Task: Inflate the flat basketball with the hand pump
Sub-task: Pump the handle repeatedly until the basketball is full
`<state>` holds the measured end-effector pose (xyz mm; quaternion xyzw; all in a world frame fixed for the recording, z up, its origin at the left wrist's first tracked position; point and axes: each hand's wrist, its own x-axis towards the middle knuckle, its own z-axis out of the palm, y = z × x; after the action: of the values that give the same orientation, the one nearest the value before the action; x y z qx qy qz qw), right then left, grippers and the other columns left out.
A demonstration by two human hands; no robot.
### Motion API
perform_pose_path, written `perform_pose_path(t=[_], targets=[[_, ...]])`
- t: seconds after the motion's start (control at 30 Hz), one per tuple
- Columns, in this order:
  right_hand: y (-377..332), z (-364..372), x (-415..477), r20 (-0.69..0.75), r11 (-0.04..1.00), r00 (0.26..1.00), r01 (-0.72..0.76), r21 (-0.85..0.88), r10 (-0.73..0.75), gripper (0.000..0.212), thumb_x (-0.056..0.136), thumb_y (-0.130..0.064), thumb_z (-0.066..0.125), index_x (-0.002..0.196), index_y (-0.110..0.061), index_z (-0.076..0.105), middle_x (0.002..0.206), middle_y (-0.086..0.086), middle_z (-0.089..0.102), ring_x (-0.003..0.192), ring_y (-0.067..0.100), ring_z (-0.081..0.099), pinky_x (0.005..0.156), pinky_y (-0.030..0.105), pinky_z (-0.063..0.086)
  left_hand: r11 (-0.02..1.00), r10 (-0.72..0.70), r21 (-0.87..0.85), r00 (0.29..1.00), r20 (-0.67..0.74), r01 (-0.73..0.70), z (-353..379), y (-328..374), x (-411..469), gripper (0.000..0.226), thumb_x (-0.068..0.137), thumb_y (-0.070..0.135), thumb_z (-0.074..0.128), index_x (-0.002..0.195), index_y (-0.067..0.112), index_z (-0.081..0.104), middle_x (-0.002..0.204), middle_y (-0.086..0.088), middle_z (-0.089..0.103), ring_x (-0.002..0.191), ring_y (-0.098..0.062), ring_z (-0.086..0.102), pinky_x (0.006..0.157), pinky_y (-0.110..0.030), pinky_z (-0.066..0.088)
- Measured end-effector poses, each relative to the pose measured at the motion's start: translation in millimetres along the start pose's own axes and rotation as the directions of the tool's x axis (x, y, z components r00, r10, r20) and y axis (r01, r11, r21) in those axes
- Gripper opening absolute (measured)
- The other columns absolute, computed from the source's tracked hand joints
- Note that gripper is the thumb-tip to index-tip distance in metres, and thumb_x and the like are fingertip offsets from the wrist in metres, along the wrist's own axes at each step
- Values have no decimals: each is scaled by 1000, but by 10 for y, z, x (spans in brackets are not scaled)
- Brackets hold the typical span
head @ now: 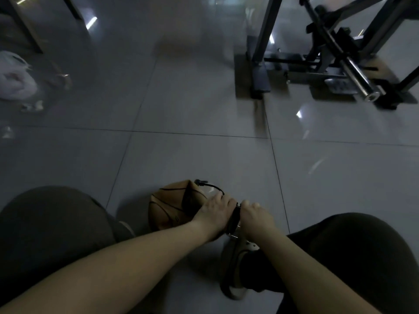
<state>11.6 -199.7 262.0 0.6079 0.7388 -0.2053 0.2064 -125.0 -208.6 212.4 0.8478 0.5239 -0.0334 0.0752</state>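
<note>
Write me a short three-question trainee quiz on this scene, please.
1. True or false: the basketball looks fully round.
2. What do the left hand and right hand grip? A) a towel B) the black pump C) a bottle
3. Fill in: the pump's hose curves toward the ____.
Key: 1 false, it is caved in; 2 B; 3 basketball.

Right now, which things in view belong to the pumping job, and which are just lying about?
In the job: flat basketball, hand pump, hose, left hand and right hand, both gripping the pump.
Lying about: white plastic bag, small white scraps, metal frame.
</note>
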Motion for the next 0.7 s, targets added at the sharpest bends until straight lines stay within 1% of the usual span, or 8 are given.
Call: perform_pose_path(t=[0.07,0.13,0.2,0.3,0.37,0.43,0.53,0.7], targets=[[-3,-43,-52,14,999,1000,-2,44,1,30,93,-20,57,118,-11,46,121,12,55,110,30,56,90,39,50,999,36,17,999,24,-36,-117,-40,-9,29,93,19,34,119,12,44,118,-10,50,106,-27,46,95,-40,41],[-62,-98,-120,-28,988,999,-18,156,22,21,92,-21,57,110,-14,48,113,9,57,95,26,59,80,38,53,999,38,12,999,-1,-38,-299,-98,-23,26,95,18,38,119,14,47,119,-8,51,109,-27,47,96,-40,38],[-112,-313,-208,-171,968,982,-31,249,75,9,93,-24,53,96,-17,48,99,5,59,77,20,56,63,31,47,1000,-9,-30,991,-132,5,-559,-187,7,20,92,15,40,110,16,50,111,-5,53,103,-25,49,91,-38,37],[-64,-795,-378,-443,975,888,-23,221,122,10,88,-24,56,83,-18,49,77,-1,56,62,15,51,52,28,38,999,-9,-43,944,-330,-5,-1033,-308,109,10,86,17,51,95,18,52,97,-2,54,90,-23,49,78,-35,35],[-19,-984,-443,-531,978,839,-1,207,113,12,86,-22,56,78,-17,48,70,-2,50,56,14,47,47,28,32,999,-4,-45,913,-407,-16,-1197,-353,138,10,85,20,56,94,19,52,92,-1,53,84,-21,47,71,-33,34],[-46,-958,-447,-508,985,857,2,174,88,12,87,-23,55,80,-17,47,70,-2,50,57,16,47,48,29,34,995,-63,-99,936,-346,31,-1164,-337,114,10,89,19,53,97,19,48,94,-1,50,78,-21,47,64,-31,33],[-107,-639,-363,-405,987,912,-7,159,71,12,93,-25,53,88,-16,44,75,-1,51,64,21,51,54,32,39,972,-132,-214,976,-171,94,-847,-256,80,14,94,14,48,98,21,37,99,-3,41,67,-19,43,56,-33,34],[-10,-262,-176,-242,991,968,-37,132,69,9,92,-12,47,99,-15,43,101,6,58,89,26,60,67,32,44,968,-144,-218,986,-81,124,-486,-106,108,12,96,9,40,106,15,39,107,-8,40,79,-23,50,60,-35,33]])
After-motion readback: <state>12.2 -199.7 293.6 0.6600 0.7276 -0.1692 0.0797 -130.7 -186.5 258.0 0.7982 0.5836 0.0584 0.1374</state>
